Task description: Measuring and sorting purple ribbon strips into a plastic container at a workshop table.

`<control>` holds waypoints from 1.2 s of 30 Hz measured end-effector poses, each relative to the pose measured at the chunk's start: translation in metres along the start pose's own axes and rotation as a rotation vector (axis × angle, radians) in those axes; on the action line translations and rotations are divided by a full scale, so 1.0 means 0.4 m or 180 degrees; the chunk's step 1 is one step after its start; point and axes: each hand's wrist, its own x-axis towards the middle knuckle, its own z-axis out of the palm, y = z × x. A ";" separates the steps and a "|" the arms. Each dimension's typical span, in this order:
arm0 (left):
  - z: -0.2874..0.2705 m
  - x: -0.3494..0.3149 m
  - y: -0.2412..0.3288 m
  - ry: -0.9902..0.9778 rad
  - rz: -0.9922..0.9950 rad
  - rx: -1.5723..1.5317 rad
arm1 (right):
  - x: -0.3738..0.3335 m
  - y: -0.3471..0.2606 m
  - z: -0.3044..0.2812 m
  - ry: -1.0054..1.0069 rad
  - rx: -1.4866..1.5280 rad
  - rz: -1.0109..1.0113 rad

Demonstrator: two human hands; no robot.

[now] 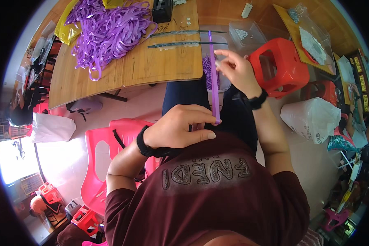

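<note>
A long purple ribbon strip (214,90) stretches from the rods at the table's edge down toward my lap. Its near end lies at the fingertips of my left hand (178,126), which are closed on it in front of my shirt; the thumb shows a little apart below. My right hand (238,73) is just right of the ribbon's upper half, index finger and thumb apart, with nothing visible held in it. Two thin dark rods, an upper rod (215,32) and a lower rod (215,43), jut out from the table, and the ribbon's far end is at them.
A big heap of purple ribbon (110,35) lies on the wooden table (172,65), beside a black tape dispenser (162,11). Below the rods, a clear bin (224,84) holds small purple pieces. A red stool (289,67) and a white sack (311,119) stand to the right.
</note>
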 end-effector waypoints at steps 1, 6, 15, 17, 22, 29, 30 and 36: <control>-0.011 0.002 0.014 0.0015 0.0001 -0.0001 | -0.029 -0.057 -0.006 -0.0129 -0.0248 -0.0120; -0.075 0.043 0.053 -0.0024 -0.0044 -0.0554 | -0.014 -0.133 -0.051 -0.0529 -0.1613 -0.2105; -0.303 0.228 0.046 0.1511 0.0220 -0.0553 | 0.377 -0.136 -0.124 0.0490 -0.1940 -0.2077; -0.349 0.258 -0.009 0.1447 0.0056 -0.0423 | 0.444 -0.078 -0.127 0.0287 -0.1617 -0.1680; -0.366 0.326 -0.132 0.1353 -0.0368 0.0640 | 0.538 0.065 -0.110 0.0058 -0.1464 -0.1314; -0.365 0.421 -0.212 0.0788 -0.0147 0.1637 | 0.562 0.204 -0.082 -0.0462 -0.0922 -0.0316; -0.361 0.436 -0.226 0.0793 -0.0153 0.1630 | 0.556 0.222 -0.076 -0.0655 -0.0580 0.0145; -0.336 0.495 -0.324 0.0281 0.0099 0.2608 | 0.441 0.323 -0.045 -0.1112 0.0366 0.0894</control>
